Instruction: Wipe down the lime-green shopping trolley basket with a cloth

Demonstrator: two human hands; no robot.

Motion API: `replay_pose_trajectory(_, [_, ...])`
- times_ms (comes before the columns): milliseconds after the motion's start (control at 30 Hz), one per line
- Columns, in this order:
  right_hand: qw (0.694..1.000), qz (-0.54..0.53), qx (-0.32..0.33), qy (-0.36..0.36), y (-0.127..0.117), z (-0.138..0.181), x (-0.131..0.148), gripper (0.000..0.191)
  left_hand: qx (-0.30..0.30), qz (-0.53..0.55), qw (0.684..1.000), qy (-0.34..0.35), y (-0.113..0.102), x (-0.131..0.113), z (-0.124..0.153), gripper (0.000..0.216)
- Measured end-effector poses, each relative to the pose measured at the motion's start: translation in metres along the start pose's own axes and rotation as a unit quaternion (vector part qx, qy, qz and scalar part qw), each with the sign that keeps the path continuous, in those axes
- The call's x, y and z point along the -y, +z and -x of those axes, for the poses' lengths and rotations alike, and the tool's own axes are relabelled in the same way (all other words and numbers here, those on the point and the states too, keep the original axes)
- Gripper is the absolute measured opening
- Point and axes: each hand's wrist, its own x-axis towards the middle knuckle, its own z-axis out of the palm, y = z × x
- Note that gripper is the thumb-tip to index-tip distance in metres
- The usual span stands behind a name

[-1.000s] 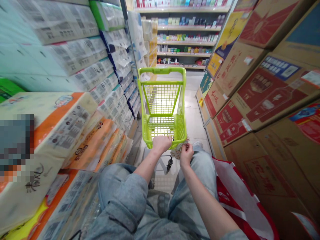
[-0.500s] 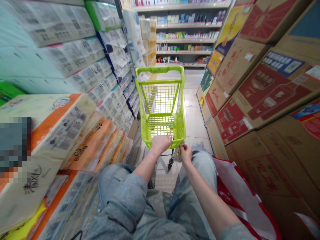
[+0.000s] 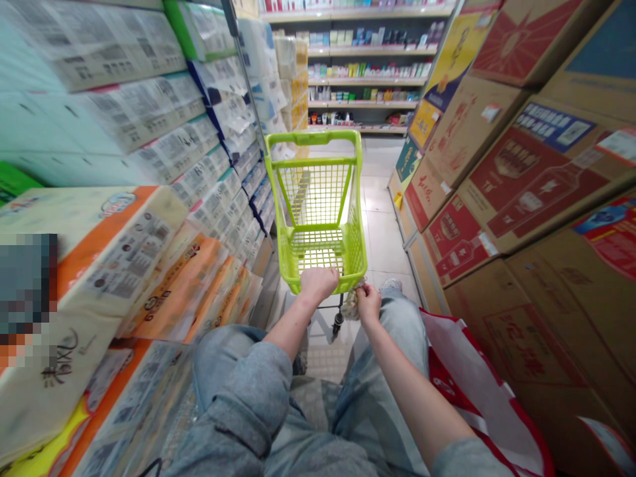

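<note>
In a tiled store aisle (image 3: 380,232), a lime-green plastic basket cart (image 3: 318,228) stands at the frame's centre; the left hand (image 3: 319,285) clenches its near rim (image 3: 350,283), the right hand (image 3: 369,304) pinches a crumpled, pale mottled bundle (image 3: 350,307), possibly cloth.

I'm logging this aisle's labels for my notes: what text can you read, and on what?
"T8": upper brown-and-red carton.
"T8": lower brown-and-red carton.
"BIX", then an unclear letter: cream pack, lower left.
Other print, as on the orange pack, yellow carton, red bag and far shelves: too small or blurred to read surely.
Green cart: no readable text.
</note>
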Motion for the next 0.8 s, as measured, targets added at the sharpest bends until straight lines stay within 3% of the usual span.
replay_pose_trajectory(133, [0.999, 0.024, 0.023, 0.021, 0.001, -0.006, -0.012, 0.02, 0.0, 0.002, 1.0, -0.004, 0.0, 0.0, -0.001, 0.045])
replay_pose_trajectory(267, [1.0, 0.004, 0.027, 0.01, -0.001, -0.006, -0.003, 0.026, 0.004, 0.0, 1.0, -0.02, 0.0, -0.001, -0.003, 0.048])
replay_pose_trajectory(500, [0.988, -0.116, -0.095, -0.025, -0.001, 0.019, 0.039, 0.037, 0.001, 0.001, 1.0, -0.007, 0.002, -0.005, -0.004, 0.046])
replay_pose_trajectory(633, [0.989, -0.099, -0.1, -0.037, -0.001, 0.019, 0.046, 0.034, -0.001, 0.005, 1.0, -0.022, 0.001, -0.006, -0.004, 0.048])
replay_pose_trajectory(800, [0.991, -0.066, -0.108, -0.05, -0.002, 0.01, 0.043, 0.029, 0.016, 0.003, 1.0, 0.02, -0.002, -0.003, -0.001, 0.043])
